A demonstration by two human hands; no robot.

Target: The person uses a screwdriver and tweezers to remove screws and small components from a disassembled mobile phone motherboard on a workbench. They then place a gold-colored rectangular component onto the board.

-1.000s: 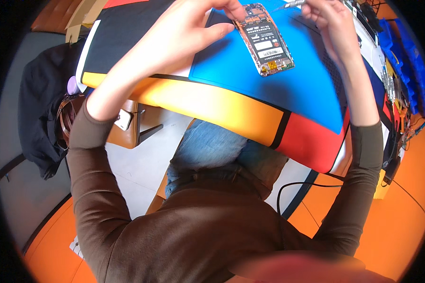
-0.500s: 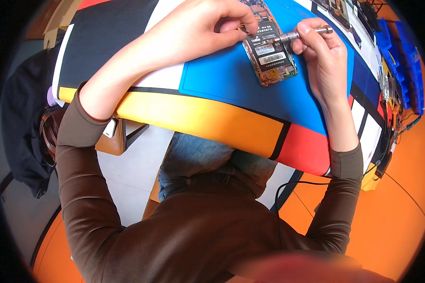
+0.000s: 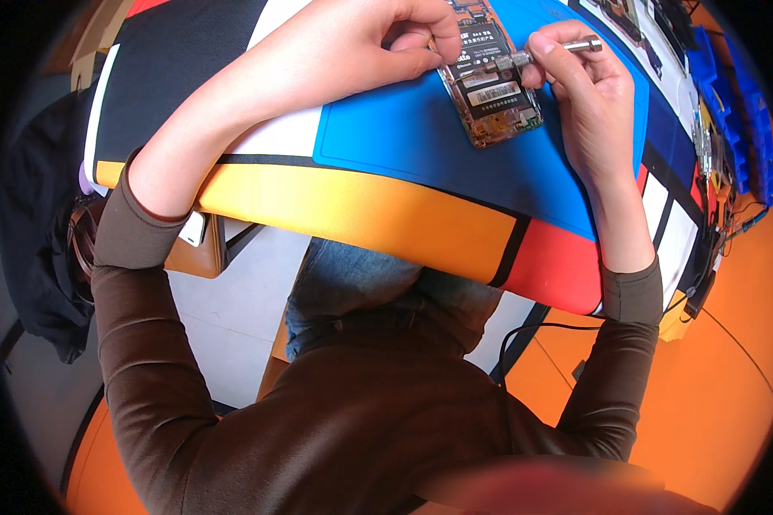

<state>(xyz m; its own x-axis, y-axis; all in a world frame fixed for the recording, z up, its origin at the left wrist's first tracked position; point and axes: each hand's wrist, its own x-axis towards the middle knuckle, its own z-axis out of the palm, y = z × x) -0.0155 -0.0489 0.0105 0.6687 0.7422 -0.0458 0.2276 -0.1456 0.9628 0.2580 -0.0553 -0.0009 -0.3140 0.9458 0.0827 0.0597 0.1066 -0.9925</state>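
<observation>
Black battery point(image 3: 488, 84); blue mat point(image 3: 404, 137); yellow, red, black, white colour-blocked cover point(image 3: 361, 206); shadowed trousers point(image 3: 352, 279), probably blue

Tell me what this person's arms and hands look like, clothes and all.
Both arms wear plain, dark brown long sleeves with wide, similarly dark cuffs that end on the forearms. The left hand and right hand are bare: no gloves, and no watch or ring shows.

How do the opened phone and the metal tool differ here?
The opened phone is broad and flat; the metal tool is slim and rod-like. The phone lies on the blue mat, while the tool is held in the right hand. The phone looks mostly dark with copper tones; the tool is silvery.
</observation>
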